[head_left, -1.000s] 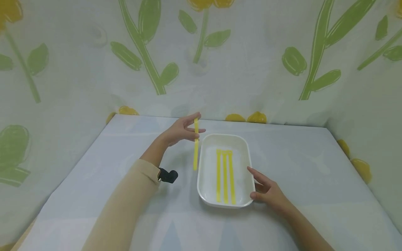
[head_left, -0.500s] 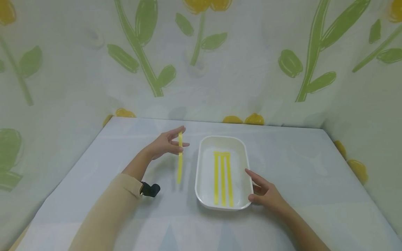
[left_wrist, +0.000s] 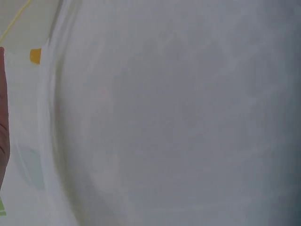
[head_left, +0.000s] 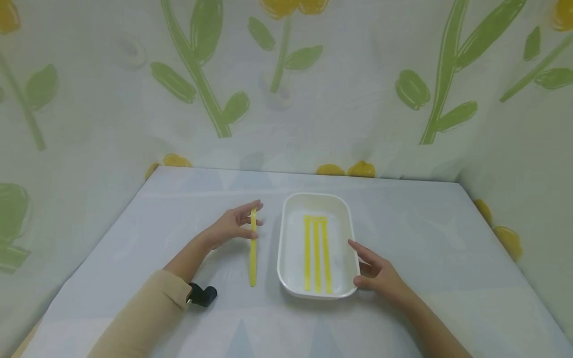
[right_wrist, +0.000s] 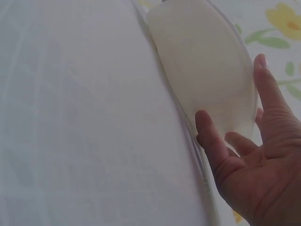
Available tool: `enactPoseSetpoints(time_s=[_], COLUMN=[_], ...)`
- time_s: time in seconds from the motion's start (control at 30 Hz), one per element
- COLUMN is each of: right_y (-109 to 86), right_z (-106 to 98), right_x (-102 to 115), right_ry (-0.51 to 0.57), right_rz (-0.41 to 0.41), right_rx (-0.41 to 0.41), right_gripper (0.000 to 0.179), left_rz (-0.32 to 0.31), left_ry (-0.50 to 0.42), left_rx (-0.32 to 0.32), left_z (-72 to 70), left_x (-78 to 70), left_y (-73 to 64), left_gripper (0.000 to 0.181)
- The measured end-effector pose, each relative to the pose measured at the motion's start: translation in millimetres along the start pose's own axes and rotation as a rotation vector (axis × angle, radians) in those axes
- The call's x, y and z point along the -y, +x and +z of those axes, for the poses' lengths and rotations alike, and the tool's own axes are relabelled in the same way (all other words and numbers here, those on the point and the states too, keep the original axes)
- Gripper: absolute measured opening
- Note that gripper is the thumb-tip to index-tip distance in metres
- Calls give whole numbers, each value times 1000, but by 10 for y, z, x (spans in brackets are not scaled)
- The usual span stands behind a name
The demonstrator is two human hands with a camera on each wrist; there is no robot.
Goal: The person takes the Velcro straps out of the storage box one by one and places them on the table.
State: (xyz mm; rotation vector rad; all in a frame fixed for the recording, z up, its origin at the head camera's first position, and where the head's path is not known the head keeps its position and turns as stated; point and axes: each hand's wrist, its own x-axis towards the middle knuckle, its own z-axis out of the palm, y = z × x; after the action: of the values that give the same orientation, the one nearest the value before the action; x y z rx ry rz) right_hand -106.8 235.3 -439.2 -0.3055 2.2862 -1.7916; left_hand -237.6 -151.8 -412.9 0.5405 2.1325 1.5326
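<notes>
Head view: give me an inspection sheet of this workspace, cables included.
Surface: pale tabletop, faint blue triangles.
Job's things: white tray; three long yellow bars with a crosspiece inside; yellow strip outside.
Clutter: nothing seen.
Hands: left hand holds the yellow strip; right hand touches the tray's right side.
Cables: nothing seen.
Surroundings: backdrop printed with green stems and yellow flowers.

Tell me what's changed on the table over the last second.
The left hand has carried the single yellow strip leftward, away from the white tray, and nearer the body. Nothing was newly taken or let go. The tray, the joined yellow strips inside it and the right hand at its right side stayed as they were.
</notes>
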Motion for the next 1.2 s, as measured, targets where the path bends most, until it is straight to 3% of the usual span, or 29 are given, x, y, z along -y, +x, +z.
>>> enactPoseSetpoints(time_s=[0.33, 0.63, 0.8, 0.93, 1.2], right_y=[20, 19, 12, 11, 17], right_z=[-1, 3, 20, 18, 14], right_x=[-18, -14, -3, -2, 3], right_ry=[-3, -23, -22, -22, -23], right_rz=[-1, 12, 46, 26, 26], right_rx=[3, -6, -14, -3, -3], right_gripper=[77, 77, 77, 77, 77], left_rz=[4, 61, -3, -76, -73], left_ry=[82, 406, 512, 544, 538], left_rx=[-51, -79, -118, -132, -136], left_z=[52, 55, 43, 31, 0], left_x=[138, 222, 199, 198, 222], left_y=[-6, 78, 75, 51, 53], left_gripper=[80, 81, 86, 85, 81])
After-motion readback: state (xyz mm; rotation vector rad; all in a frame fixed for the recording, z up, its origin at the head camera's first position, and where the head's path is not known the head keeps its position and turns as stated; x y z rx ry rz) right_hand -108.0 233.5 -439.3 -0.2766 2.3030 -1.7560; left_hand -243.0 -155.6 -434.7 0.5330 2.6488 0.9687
